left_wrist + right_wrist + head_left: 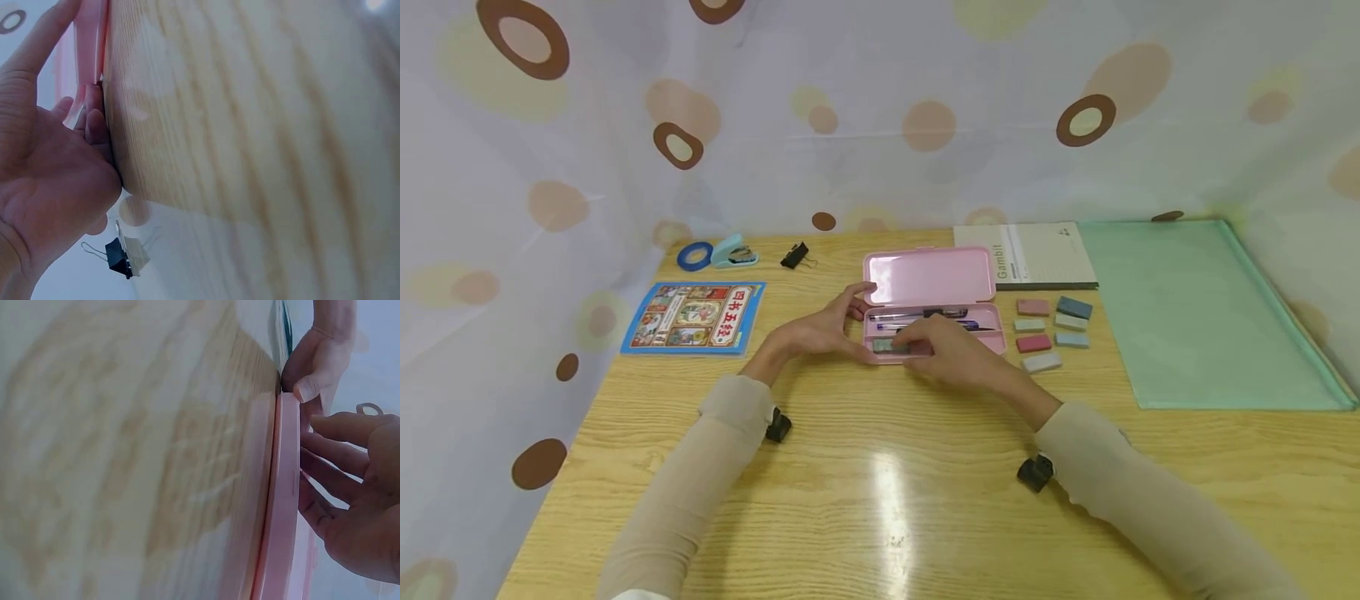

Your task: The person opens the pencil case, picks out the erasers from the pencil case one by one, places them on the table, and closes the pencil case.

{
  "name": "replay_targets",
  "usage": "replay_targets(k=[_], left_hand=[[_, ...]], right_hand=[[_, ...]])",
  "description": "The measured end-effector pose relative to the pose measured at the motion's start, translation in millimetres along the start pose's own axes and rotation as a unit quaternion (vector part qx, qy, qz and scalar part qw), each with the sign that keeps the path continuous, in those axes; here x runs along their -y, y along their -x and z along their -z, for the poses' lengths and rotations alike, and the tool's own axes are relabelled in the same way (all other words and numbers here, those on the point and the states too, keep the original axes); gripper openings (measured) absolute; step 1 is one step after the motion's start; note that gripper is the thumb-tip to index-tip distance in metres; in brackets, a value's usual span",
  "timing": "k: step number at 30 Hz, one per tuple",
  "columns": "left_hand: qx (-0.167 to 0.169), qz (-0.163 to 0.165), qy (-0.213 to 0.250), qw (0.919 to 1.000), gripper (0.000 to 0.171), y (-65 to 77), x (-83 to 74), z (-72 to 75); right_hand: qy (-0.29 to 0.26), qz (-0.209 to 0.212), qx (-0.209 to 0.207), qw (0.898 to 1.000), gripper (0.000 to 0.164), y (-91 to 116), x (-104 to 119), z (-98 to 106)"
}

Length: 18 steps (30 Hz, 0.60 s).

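An opened pink pencil case (928, 277) lies on the table, its lid tipped back. My left hand (822, 331) holds its left end, with the thumb at the front corner and the fingers at the back by the hinge. Pens (891, 326) lie in the rear compartment. My right hand (951, 353) reaches over the front compartment, its extended fingers dipping behind the case's front wall (287, 487). Beside those fingertips, a grey-green eraser (887, 344) sits at the compartment's left end. The case wall partly hides the right fingertips.
Several erasers (1033, 342) lie right of the case. Behind them is a Gambit notebook (1045, 254), with a green mesh folder (1210, 325) farther right. A blue book (694, 318), tape roll (695, 256), stapler (733, 252) and binder clip (794, 255) are on the left.
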<state>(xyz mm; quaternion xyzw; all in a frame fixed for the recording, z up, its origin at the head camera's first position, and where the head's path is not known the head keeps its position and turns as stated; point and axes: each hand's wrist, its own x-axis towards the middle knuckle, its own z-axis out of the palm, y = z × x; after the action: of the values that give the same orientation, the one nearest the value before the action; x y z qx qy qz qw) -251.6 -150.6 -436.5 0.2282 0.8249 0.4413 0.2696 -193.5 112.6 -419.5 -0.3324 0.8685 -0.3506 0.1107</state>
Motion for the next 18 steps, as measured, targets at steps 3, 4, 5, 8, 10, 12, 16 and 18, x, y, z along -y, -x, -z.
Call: replay_targets(k=[3, 4, 5, 8, 10, 12, 16, 18], left_hand=[[-0.002, 0.0, 0.0, 1.0, 0.115, -0.5, 0.4, -1.0], [-0.003, 0.001, -0.001, 1.0, 0.116, -0.5, 0.1, -1.1], [-0.005, 0.002, -0.001, 1.0, 0.116, -0.5, 0.0, -1.1], [-0.007, 0.007, -0.003, 0.9999, 0.117, 0.1, -0.5, -1.2], [-0.006, 0.01, -0.004, 0.9999, 0.117, 0.2, -0.6, -1.4], [-0.006, 0.01, -0.005, 0.9999, 0.117, 0.2, -0.7, -1.7], [-0.007, 0.006, -0.005, 0.9999, 0.117, -0.7, -0.8, -2.2], [-0.007, 0.006, -0.003, 1.0, 0.117, -1.0, -0.9, -2.7]], right_hand=[[-0.012, 0.001, -0.003, 1.0, 0.025, 1.6, -0.4, -0.2], [-0.017, -0.001, -0.005, 1.0, 0.024, 2.3, -0.2, 0.0], [-0.021, -0.005, -0.007, 1.0, 0.024, 3.0, 0.0, 0.2], [-0.019, -0.03, -0.018, 0.999, 0.025, 4.8, 1.1, -0.2], [-0.011, -0.05, -0.026, 0.998, 0.026, 5.3, 1.8, -1.4], [0.003, -0.062, -0.034, 0.997, 0.027, 4.7, 3.2, -2.9], [0.015, -0.069, -0.048, 0.996, 0.025, 0.0, 6.5, -6.5], [0.019, -0.074, -0.057, 0.995, 0.022, -3.5, 8.1, -8.5]])
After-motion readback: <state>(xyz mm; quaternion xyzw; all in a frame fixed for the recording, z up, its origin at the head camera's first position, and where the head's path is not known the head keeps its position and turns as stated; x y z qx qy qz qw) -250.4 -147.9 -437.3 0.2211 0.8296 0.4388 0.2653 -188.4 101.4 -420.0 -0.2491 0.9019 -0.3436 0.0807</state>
